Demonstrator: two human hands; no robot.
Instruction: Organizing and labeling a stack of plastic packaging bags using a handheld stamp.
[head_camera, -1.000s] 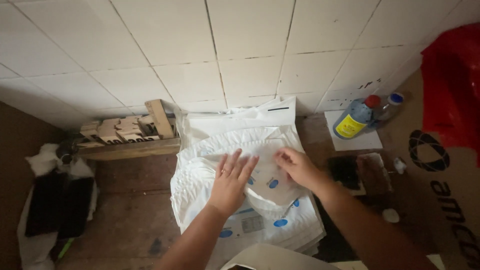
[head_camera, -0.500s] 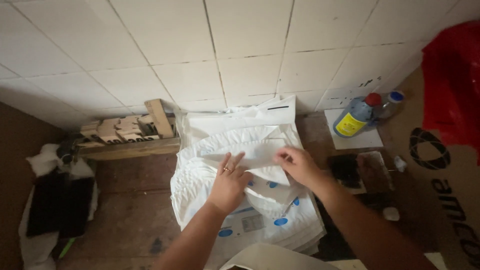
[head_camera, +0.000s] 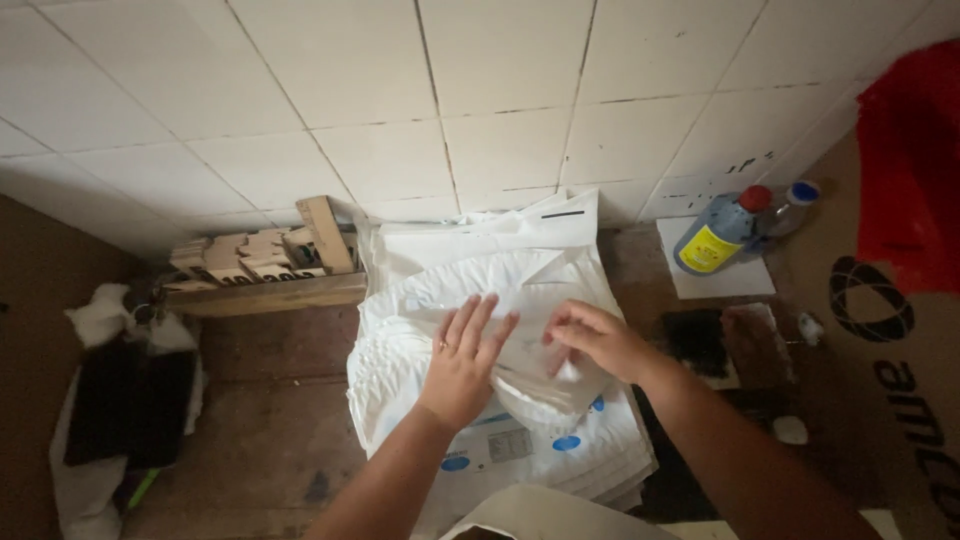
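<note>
Fingers (head_camera: 590, 335) of my right hand (head_camera: 597, 342) pinch the top bag (head_camera: 520, 300); left hand (head_camera: 462, 362) presses flat just left.

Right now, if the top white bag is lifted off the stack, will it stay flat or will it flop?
It would probably flop: the top bag already creases and bunches under the left hand and right hand. It looks thin and light, since the stack shows many fine layers. The surface seems smooth, so it may slide over the next bag.
</note>
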